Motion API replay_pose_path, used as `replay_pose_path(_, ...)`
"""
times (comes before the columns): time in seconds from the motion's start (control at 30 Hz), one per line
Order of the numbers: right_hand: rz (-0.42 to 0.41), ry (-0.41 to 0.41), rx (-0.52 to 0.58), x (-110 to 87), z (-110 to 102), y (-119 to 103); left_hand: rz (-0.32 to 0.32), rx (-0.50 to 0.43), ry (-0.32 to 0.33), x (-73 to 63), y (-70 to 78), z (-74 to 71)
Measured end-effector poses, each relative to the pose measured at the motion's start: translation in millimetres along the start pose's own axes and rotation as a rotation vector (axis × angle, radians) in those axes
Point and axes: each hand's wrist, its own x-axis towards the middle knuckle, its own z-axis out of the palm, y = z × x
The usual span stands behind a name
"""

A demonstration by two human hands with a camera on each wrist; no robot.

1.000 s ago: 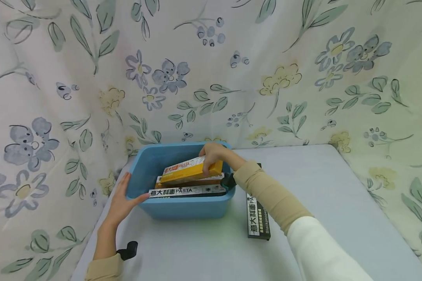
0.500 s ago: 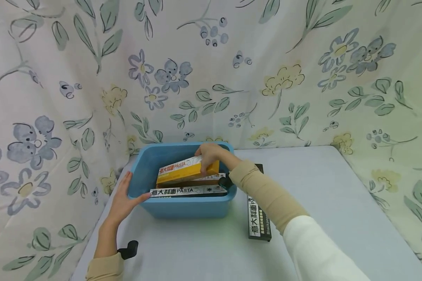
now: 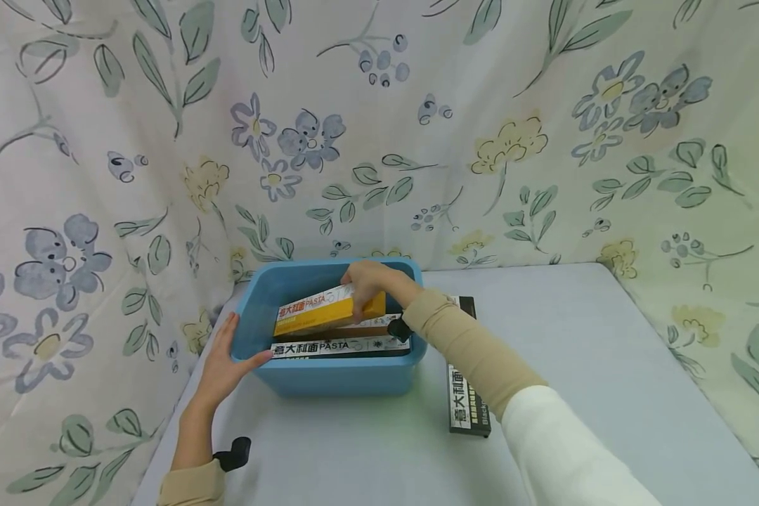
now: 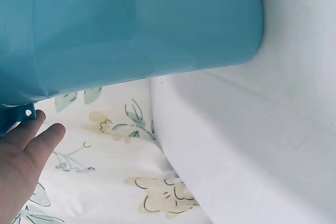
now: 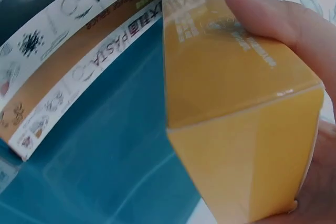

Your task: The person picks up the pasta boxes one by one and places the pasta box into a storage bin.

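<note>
A yellow pasta box [image 3: 313, 314] is tilted inside the blue plastic bin [image 3: 341, 379]. My right hand [image 3: 373, 282] pinches its right end, thumb on one side and fingers on the other; the right wrist view shows the thumb [image 5: 257, 11] against the yellow side. In front of it in the bin lie a brown pasta box [image 3: 373, 325] and a black one [image 3: 335, 347], both with white printed faces. My left hand [image 3: 221, 369] rests at the bin's left front corner, fingers spread. In the left wrist view, fingertips touch the bin's rim near a small hole.
Another black pasta box [image 3: 466, 397] lies on the white table [image 3: 575, 351] right of the bin, partly hidden by my right forearm. A flower-printed curtain [image 3: 417, 176] hangs behind and beside the table.
My right hand has moved left and slightly down with the yellow pasta box, deeper into the bin's left side. My left hand stays at the bin's corner.
</note>
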Motion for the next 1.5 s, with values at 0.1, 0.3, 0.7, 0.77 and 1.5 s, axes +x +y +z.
replay_pose_path(0.1,0.028,-0.022,-0.014,-2.9,0,4,0.005,-0.001,-0.007,1.1,0.2,2.3)
replay_pose_path(0.3,0.005,-0.035,0.031,-10.7,-6,14,0.01,0.014,-0.013,0.5,0.5,2.9)
replay_pose_path(0.7,-0.096,0.278,0.34,-55.7,-13,44,0.008,0.01,-0.017,-2.5,2.1,-2.4)
replay_pose_path(0.77,-0.087,0.345,0.423,-67.2,-12,50,0.002,0.014,-0.014,-2.6,1.8,-1.8)
replay_pose_path(1.5,0.09,0.934,1.022,-170.7,94,78,0.023,0.016,0.007,-2.2,0.3,2.2)
